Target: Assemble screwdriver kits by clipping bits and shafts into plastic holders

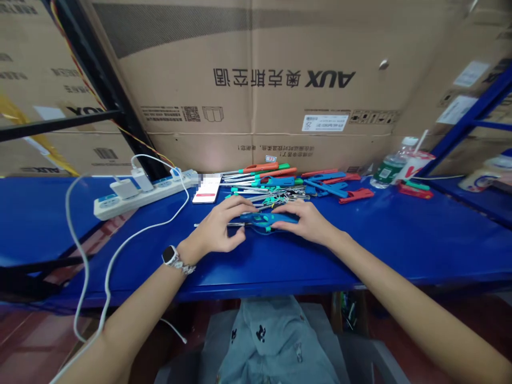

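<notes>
A blue lighter-like tool (262,218) lies level in front of me, its thin metal rod pointing left. My right hand (306,220) pinches its right end between thumb and fingers. Around the rod and the tool's left end curves my left hand (226,224), thumb and fingers apart; the rod passes beneath it. Just behind both hands is a pile of metal rods (260,191) with green tips. Orange and blue assembled tools (276,173) rest on the pile, and blue and red handle shells (328,184) lie to its right.
A white power strip (164,190) with plugs and trailing cables sits on the left of the blue table (288,266). Beside the pile lies a phone (207,188). A bottle (386,172) and a cup (416,162) stand at right. Large cardboard boxes (280,32) rise behind.
</notes>
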Tool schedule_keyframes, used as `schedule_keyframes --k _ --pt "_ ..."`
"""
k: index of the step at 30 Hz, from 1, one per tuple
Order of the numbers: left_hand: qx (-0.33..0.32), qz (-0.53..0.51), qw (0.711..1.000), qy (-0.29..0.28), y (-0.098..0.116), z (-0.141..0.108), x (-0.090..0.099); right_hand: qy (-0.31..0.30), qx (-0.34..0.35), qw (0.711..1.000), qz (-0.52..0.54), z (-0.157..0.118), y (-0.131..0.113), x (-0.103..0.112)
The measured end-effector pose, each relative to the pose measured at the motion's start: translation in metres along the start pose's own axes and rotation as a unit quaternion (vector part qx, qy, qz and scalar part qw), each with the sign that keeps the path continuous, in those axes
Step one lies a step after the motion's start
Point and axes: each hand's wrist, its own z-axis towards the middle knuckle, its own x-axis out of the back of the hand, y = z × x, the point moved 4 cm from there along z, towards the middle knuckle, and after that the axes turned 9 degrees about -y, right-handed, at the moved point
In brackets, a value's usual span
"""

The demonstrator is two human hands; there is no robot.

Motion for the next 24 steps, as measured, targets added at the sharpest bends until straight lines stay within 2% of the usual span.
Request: schedule_keyframes --k 4,8,15,24 --pt "0.068 -0.021 0.997 -0.032 -0.018 -0.009 -0.001 -0.028 0.02 0.993 -0.111 -0.004 -0.002 -0.008" --pt "0.095 -0.025 0.993 -0.064 -0.029 -0.01 -0.01 -0.031 0.027 0.991 -0.13 -0.005 -0.002 -0.013" --pt "0.127 -0.022 0.987 -0.095 -0.027 -0.012 -0.021 -0.025 0.028 0.992 -0.118 -0.009 0.006 -0.016" --pt "0.11 -0.005 0.988 -0.108 -0.022 -0.006 -0.026 -0.041 0.014 0.993 -0.112 -0.007 0.009 -0.018"
